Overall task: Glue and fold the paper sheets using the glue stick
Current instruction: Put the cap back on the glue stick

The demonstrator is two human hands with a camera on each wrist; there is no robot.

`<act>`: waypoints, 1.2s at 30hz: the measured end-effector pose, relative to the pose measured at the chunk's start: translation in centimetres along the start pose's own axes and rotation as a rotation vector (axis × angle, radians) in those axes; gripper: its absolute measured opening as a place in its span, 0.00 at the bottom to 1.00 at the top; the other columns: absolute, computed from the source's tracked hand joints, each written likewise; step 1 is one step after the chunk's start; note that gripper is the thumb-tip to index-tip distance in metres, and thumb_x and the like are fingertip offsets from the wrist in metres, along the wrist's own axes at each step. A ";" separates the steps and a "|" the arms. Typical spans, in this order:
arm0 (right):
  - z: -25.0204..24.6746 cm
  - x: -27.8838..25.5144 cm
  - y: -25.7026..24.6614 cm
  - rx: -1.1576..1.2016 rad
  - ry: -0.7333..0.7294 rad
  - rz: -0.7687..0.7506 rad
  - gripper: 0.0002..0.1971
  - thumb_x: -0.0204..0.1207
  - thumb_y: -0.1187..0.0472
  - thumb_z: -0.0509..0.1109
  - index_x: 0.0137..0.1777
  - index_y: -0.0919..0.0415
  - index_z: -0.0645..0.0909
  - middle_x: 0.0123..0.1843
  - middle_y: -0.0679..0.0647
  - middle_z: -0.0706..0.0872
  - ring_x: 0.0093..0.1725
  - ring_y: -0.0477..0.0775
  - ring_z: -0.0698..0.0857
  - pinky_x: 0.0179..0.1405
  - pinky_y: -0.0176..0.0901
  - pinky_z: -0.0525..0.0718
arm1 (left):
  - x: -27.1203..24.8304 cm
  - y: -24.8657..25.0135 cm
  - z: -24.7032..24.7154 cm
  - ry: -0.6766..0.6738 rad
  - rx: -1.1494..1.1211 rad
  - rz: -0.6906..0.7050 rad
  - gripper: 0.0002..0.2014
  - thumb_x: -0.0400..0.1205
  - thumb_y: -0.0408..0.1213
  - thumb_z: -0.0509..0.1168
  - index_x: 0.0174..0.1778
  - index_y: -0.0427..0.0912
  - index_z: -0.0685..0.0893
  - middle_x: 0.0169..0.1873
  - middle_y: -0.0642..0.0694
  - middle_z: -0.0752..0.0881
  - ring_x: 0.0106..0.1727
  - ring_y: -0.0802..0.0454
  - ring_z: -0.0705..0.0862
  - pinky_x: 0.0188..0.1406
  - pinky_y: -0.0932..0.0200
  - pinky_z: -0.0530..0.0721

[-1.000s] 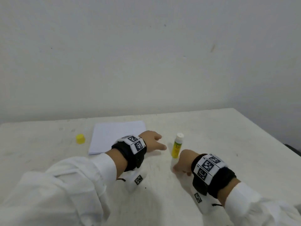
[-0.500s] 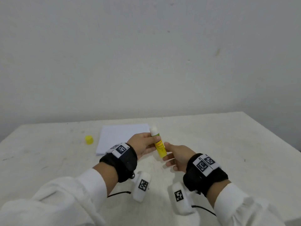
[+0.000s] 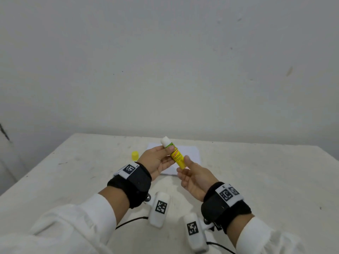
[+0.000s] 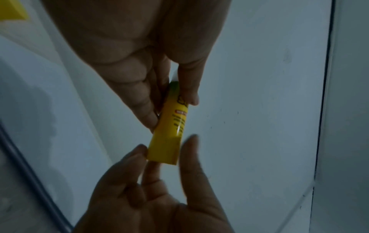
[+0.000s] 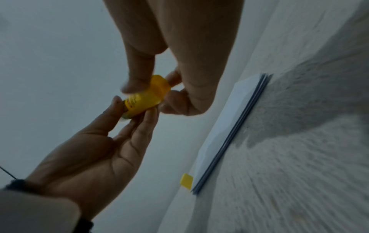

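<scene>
Glue stick (image 3: 174, 155), uncapped, white tip up and tilted, held in the air above the table (image 3: 256, 180). Upper barrel pinched by left hand (image 3: 157, 162); base pinched by right hand (image 3: 194, 178). Below and behind, stack of paper sheets (image 3: 190, 153) lying flat near the far edge; yellow cap (image 3: 135, 155) just left of it. Bare tabletop on both sides.

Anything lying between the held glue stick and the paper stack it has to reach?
Nothing visible. The glue stick, pinched by left hand and right hand, hangs above the paper stack; the yellow cap sits off to the stack's left.
</scene>
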State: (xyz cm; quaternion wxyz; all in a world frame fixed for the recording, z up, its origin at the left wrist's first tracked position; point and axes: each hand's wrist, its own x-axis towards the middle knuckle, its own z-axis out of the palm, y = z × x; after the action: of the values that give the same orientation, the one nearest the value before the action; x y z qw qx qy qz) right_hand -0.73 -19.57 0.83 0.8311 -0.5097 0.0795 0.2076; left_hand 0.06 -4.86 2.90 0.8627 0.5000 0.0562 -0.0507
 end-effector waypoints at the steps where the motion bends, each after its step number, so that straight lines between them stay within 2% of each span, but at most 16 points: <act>1: 0.0 0.0 -0.1 -0.010 -0.015 0.053 0.17 0.77 0.46 0.67 0.45 0.62 0.77 0.32 0.58 0.84 0.25 0.49 0.81 0.19 0.34 0.71 | -0.1 0.2 -0.2 0.004 -0.002 0.005 0.05 0.81 0.28 0.65 0.51 0.32 0.83 0.45 0.40 0.88 0.44 0.50 0.88 0.48 0.58 0.89; 3: 0.2 0.0 -0.2 0.017 -0.040 0.104 0.21 0.81 0.44 0.62 0.45 0.64 0.77 0.30 0.58 0.84 0.22 0.48 0.80 0.17 0.33 0.72 | -0.3 0.5 -0.5 0.004 -0.003 0.009 0.05 0.81 0.28 0.66 0.51 0.33 0.83 0.45 0.40 0.88 0.44 0.50 0.88 0.48 0.58 0.89; 6: 0.7 0.0 0.1 0.095 -0.051 0.033 0.04 0.81 0.62 0.65 0.49 0.63 0.76 0.32 0.59 0.84 0.24 0.47 0.82 0.19 0.33 0.76 | -0.5 0.6 -0.5 0.005 -0.014 0.014 0.07 0.81 0.28 0.65 0.53 0.31 0.83 0.45 0.39 0.87 0.43 0.50 0.89 0.47 0.58 0.89; 8: 0.9 0.2 0.2 0.086 -0.026 -0.044 0.09 0.77 0.74 0.67 0.49 0.60 0.73 0.35 0.60 0.83 0.28 0.49 0.82 0.22 0.34 0.77 | -0.6 0.6 -0.5 0.017 -0.028 0.018 0.07 0.81 0.28 0.65 0.53 0.30 0.82 0.44 0.39 0.88 0.42 0.49 0.89 0.47 0.57 0.89; 9: 0.9 0.2 0.2 0.081 -0.024 -0.058 0.11 0.75 0.75 0.68 0.49 0.60 0.73 0.36 0.60 0.83 0.29 0.49 0.82 0.22 0.35 0.76 | -0.6 0.6 -0.5 0.018 -0.030 0.020 0.07 0.82 0.28 0.65 0.53 0.31 0.82 0.44 0.39 0.88 0.42 0.49 0.89 0.47 0.57 0.89; 11: 1.0 0.0 0.1 0.066 -0.050 -0.016 0.08 0.75 0.62 0.71 0.49 0.62 0.76 0.35 0.59 0.84 0.28 0.49 0.82 0.22 0.35 0.76 | -0.7 0.6 -0.6 0.010 -0.035 0.021 0.06 0.82 0.29 0.65 0.52 0.31 0.83 0.45 0.39 0.88 0.43 0.49 0.89 0.49 0.56 0.89; 14: 0.7 0.0 0.0 0.043 -0.046 0.090 0.21 0.80 0.44 0.63 0.47 0.65 0.79 0.32 0.59 0.85 0.23 0.48 0.81 0.19 0.34 0.75 | -0.8 0.8 -0.4 -0.004 -0.047 0.028 0.05 0.82 0.28 0.64 0.51 0.32 0.83 0.46 0.40 0.88 0.45 0.49 0.88 0.49 0.56 0.89; 16: 0.8 -0.1 -0.1 0.106 -0.067 0.067 0.17 0.81 0.49 0.63 0.47 0.65 0.79 0.31 0.58 0.85 0.23 0.47 0.81 0.18 0.33 0.77 | -0.9 0.9 -0.2 -0.013 -0.057 0.034 0.05 0.83 0.28 0.63 0.50 0.32 0.83 0.46 0.40 0.88 0.45 0.49 0.88 0.48 0.57 0.89; 19: 1.1 0.0 0.0 0.137 -0.044 -0.047 0.03 0.79 0.69 0.66 0.49 0.62 0.76 0.36 0.59 0.84 0.29 0.49 0.83 0.21 0.33 0.79 | -1.0 0.8 -0.1 -0.002 -0.090 0.050 0.05 0.83 0.27 0.63 0.49 0.31 0.83 0.44 0.40 0.88 0.41 0.51 0.89 0.46 0.57 0.90; 21: 1.2 0.0 0.1 0.117 -0.024 -0.083 0.11 0.76 0.76 0.66 0.49 0.60 0.74 0.38 0.60 0.83 0.33 0.52 0.83 0.22 0.33 0.79 | -1.0 0.6 -0.2 0.013 -0.118 0.061 0.05 0.83 0.27 0.63 0.49 0.31 0.83 0.44 0.39 0.87 0.43 0.49 0.88 0.47 0.57 0.89; 23: 1.1 -0.1 0.0 0.099 -0.034 -0.077 0.11 0.74 0.75 0.69 0.49 0.60 0.74 0.38 0.60 0.83 0.33 0.52 0.84 0.23 0.34 0.79 | -1.0 0.4 -0.2 0.022 -0.150 0.071 0.05 0.83 0.27 0.63 0.49 0.31 0.83 0.43 0.39 0.87 0.46 0.47 0.87 0.48 0.57 0.89; 25: 1.1 -0.2 0.0 0.075 -0.059 -0.023 0.10 0.74 0.62 0.72 0.51 0.61 0.76 0.37 0.59 0.84 0.30 0.50 0.84 0.23 0.35 0.79 | -1.1 0.4 -0.2 0.032 -0.167 0.078 0.05 0.83 0.28 0.63 0.48 0.31 0.83 0.42 0.39 0.86 0.47 0.46 0.86 0.47 0.57 0.89; 28: 1.2 -0.4 0.2 0.035 -0.081 0.095 0.20 0.79 0.44 0.65 0.49 0.65 0.79 0.34 0.59 0.86 0.26 0.49 0.84 0.21 0.35 0.78 | -1.2 0.6 -0.3 0.027 -0.169 0.086 0.05 0.83 0.28 0.63 0.49 0.31 0.82 0.44 0.38 0.86 0.47 0.46 0.86 0.46 0.57 0.89; 30: 1.4 -0.3 0.3 0.077 -0.095 0.089 0.18 0.80 0.48 0.64 0.47 0.66 0.80 0.33 0.59 0.86 0.24 0.48 0.84 0.20 0.33 0.78 | -1.1 0.8 -0.4 0.021 -0.159 0.089 0.05 0.83 0.28 0.63 0.50 0.31 0.82 0.45 0.38 0.86 0.47 0.46 0.86 0.45 0.58 0.90; 33: 1.7 -0.2 0.5 0.110 -0.073 -0.024 0.02 0.79 0.68 0.67 0.49 0.62 0.77 0.35 0.59 0.84 0.28 0.48 0.83 0.21 0.33 0.78 | -1.2 0.8 -0.4 0.018 -0.156 0.091 0.05 0.83 0.27 0.63 0.50 0.30 0.82 0.45 0.38 0.86 0.46 0.46 0.86 0.44 0.57 0.90; 36: 1.7 -0.2 0.4 0.097 -0.047 -0.059 0.08 0.76 0.73 0.69 0.48 0.61 0.75 0.36 0.59 0.83 0.30 0.50 0.83 0.21 0.35 0.77 | -1.3 0.7 -0.5 0.015 -0.166 0.087 0.04 0.83 0.27 0.63 0.49 0.31 0.82 0.44 0.38 0.86 0.46 0.46 0.86 0.45 0.57 0.90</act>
State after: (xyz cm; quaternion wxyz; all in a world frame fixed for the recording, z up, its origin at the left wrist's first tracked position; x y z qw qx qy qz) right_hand -1.26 -17.98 1.34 0.8622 -0.4659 0.0551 0.1909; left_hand -1.11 -3.99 3.41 0.9022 0.4290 0.0449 -0.0043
